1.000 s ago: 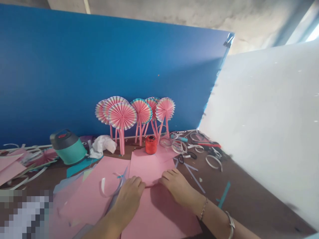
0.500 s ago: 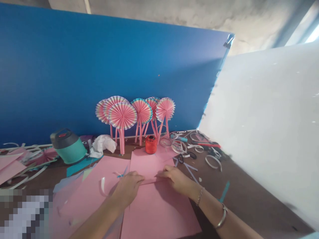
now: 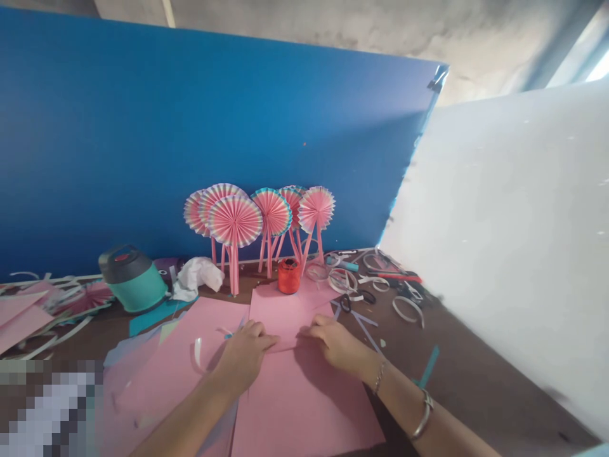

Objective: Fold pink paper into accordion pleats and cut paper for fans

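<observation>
A pink paper sheet (image 3: pixel 304 406) lies in front of me, with a crosswise edge or crease running between my hands. My left hand (image 3: pixel 243 357) is closed at the left end of that edge, its index finger stretched along the paper. At the other end my right hand (image 3: pixel 339 344) pinches the same edge, fingertips bent down. Just beyond them, a red spool (image 3: pixel 288 277) stands on the far part of the pink paper. Whether the paper is one folded sheet or two, I cannot tell.
Several pink pleated paper fans (image 3: pixel 235 221) lean against the blue board (image 3: pixel 143 127). To the left are loose pink sheets (image 3: pixel 176 362), a teal container (image 3: pixel 136 282) and crumpled white paper (image 3: pixel 197 278). Scissors (image 3: pixel 346 303) and curled paper strips (image 3: pixel 406 311) lie right. A white panel (image 3: pixel 514 222) borders the table.
My left hand has shifted slightly to the right along the paper's edge. My right hand stays nearly in place, and the view has moved very little.
</observation>
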### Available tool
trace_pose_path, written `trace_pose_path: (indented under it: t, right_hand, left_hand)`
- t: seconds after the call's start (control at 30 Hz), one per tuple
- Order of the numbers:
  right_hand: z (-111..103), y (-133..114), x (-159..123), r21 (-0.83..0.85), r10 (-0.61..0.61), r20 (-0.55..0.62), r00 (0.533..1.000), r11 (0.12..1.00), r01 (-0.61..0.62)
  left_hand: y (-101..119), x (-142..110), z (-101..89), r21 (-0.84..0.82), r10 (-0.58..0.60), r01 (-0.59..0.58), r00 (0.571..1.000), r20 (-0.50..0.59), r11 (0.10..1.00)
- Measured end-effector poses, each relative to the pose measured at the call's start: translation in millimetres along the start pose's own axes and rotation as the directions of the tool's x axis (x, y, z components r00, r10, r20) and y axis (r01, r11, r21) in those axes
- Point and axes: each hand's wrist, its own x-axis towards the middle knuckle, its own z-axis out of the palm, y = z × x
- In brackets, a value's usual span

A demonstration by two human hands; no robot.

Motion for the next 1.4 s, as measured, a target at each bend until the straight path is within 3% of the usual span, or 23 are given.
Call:
trace_pose_path:
  t: [0.23,0.33,0.43,0.63,0.77,0.93,1.13,1.23,1.33,1.4]
  right_hand:
    - [-1,-5,1,0.1,-0.01,-0.146,0.989,0.995,0.025]
    - [-3,-7,1,0.022,0.023,-0.118,0.993,1.0,-0.021]
    - [-4,-12,1,-0.163,0.027,-0.072,0.997,0.986,-0.039]
    - [7,-21,-1,-0.379,-0.162,0.034,0.986,0.911,0.163]
    - [6,-23,-2,-0.394,-0.069,0.053,0.996,0.915,0.085]
    - [-4,-24,-4,-0.357,0.005,0.077,0.997,0.934,0.023]
    - [-6,-14,-10,-0.246,-0.037,0.037,0.999,0.968,0.045]
    - [-5,-6,-10,-0.206,-0.063,0.017,0.998,0.976,0.065]
    - [-5,-1,-8,-0.042,-0.076,-0.112,0.991,0.997,0.072]
    - [-4,2,-6,0.172,0.003,-0.251,0.968,0.984,0.041]
  left_hand:
    - [6,-2,1.0,0.164,0.157,-0.15,0.987,-0.033,0.975]
    - [8,-2,0.3,0.189,0.211,-0.203,0.977,-0.021,0.961]
    - [10,-1,-2.4,0.175,0.19,-0.19,0.982,0.014,0.966]
    - [16,0,-5.0,0.17,0.172,-0.177,0.984,0.043,0.969]
    - [10,-3,-4.2,0.16,0.193,-0.192,0.981,0.012,0.968]
    - [-6,-9,-8.9,0.104,0.176,-0.166,0.981,-0.088,0.981]
    - [-18,-9,-9.5,0.082,0.223,-0.212,0.961,-0.163,0.974]
    - [-27,-8,-5.6,0.092,0.202,-0.184,0.946,-0.255,0.979]
    - [-34,-9,-3.7,-0.001,0.112,-0.123,0.906,-0.408,0.992]
    - [-34,-8,-4.3,-0.117,0.018,-0.084,0.877,-0.479,0.99]
